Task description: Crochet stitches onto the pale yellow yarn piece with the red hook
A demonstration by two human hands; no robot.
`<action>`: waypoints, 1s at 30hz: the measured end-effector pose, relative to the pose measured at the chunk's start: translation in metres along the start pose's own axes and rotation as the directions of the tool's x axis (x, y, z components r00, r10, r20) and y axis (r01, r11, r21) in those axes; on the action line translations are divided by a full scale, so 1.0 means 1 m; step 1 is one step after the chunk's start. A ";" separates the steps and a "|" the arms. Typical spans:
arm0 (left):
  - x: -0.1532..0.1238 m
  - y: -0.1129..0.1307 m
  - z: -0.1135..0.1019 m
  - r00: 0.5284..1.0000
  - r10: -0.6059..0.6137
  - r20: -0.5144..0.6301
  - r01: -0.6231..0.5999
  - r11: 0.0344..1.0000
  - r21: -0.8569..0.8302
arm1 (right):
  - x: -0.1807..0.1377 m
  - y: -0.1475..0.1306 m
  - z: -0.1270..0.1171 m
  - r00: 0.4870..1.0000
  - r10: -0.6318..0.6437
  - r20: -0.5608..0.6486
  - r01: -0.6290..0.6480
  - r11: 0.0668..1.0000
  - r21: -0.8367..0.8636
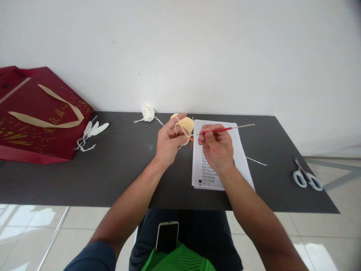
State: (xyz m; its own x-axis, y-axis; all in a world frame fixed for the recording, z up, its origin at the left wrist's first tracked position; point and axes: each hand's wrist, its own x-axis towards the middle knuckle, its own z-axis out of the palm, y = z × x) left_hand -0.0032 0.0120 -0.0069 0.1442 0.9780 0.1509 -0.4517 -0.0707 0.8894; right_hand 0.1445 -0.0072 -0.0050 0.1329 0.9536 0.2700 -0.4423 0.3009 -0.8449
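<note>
My right hand (217, 146) is closed around a red-handled crochet hook (221, 130), held much like a pen. The hook's thin metal tip points left and meets the work at my left fingertips. My left hand (170, 141) pinches a small crochet piece (190, 138) with orange on it, mostly hidden by the fingers. Pale yellow yarn (182, 126) runs over my raised left index finger. Just behind that hand sits a pale yellow yarn ball (187, 123). Under my right hand lie printed sheets (210, 183) with rows of pattern text.
A white yarn ball (148, 112) lies near the wall. White crocheted pieces (94, 129) with loose ends rest beside a dark red gift bag (47, 113) at left. White-handled scissors (306, 177) lie near the table's (124, 169) right edge. A phone (167, 237) sits on my lap.
</note>
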 end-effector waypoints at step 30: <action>0.005 0.013 -0.007 0.920 -0.262 0.290 0.317 0.934 -0.162 | -0.004 -0.007 0.001 0.991 0.042 0.127 -0.060 0.987 0.146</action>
State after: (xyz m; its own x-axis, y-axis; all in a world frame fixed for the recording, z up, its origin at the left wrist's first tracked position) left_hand -0.0147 0.0169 0.0022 0.5068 0.8615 0.0310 -0.5192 0.2763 0.8087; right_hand 0.1460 -0.0135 0.0001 0.0010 0.9568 0.2908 -0.5743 0.2387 -0.7830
